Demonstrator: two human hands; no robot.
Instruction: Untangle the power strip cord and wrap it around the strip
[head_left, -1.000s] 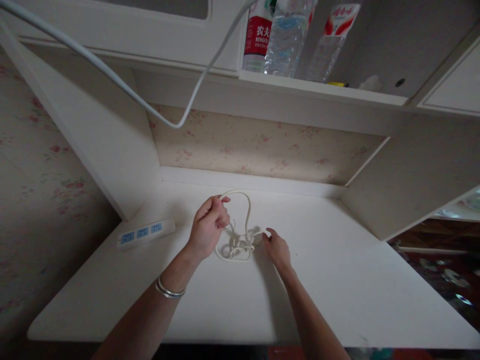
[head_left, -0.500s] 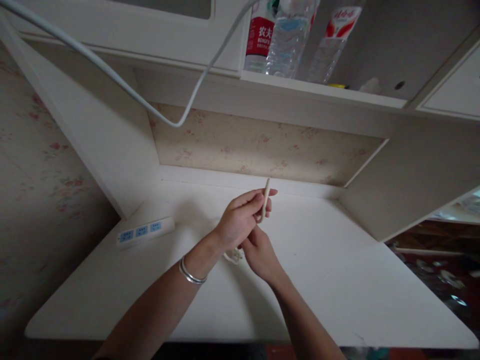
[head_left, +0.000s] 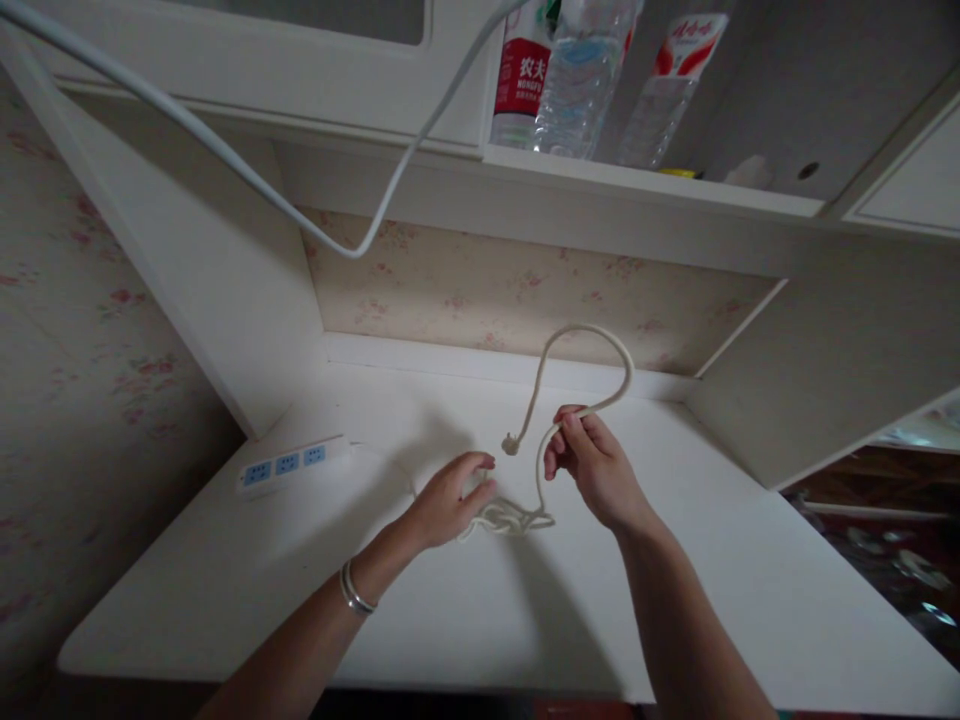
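A cream rope [head_left: 592, 345] lies partly tangled on the white desk [head_left: 720, 590]. My right hand [head_left: 596, 465] is closed on the rope and holds it raised; a loop arcs up over the hand and its knotted end dangles near the middle. My left hand [head_left: 450, 500], a silver bangle on its wrist, rests on the desk with fingers curled on the tangled heap of the rope at its left side.
A white power strip [head_left: 289, 465] with blue sockets lies at the desk's back left. A white cable [head_left: 225, 150] hangs across above. Plastic bottles [head_left: 574, 75] stand on the shelf overhead. Side panels wall the desk left and right.
My right hand took the rope from the left hand and lifted a long loop up to the right. My left hand dropped to the tangled heap on the desk.
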